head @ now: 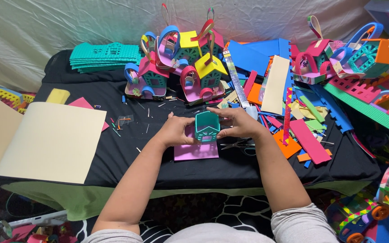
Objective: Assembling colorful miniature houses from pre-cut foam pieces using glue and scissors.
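A small teal foam house (207, 127), open at the top, stands on a purple foam square (195, 151) at the middle of the black table. My left hand (176, 130) presses against its left wall. My right hand (237, 122) grips its right wall and top edge. Both hands hold the house together. Scissors (239, 146) lie just under my right wrist.
Finished foam houses with coloured arches (178, 63) stand at the back. A stack of teal foam sheets (105, 56) lies back left, a large cream sheet (52, 141) at the left. Loose foam strips and scraps (293, 112) cover the right side, with more foam models (361, 58) beyond.
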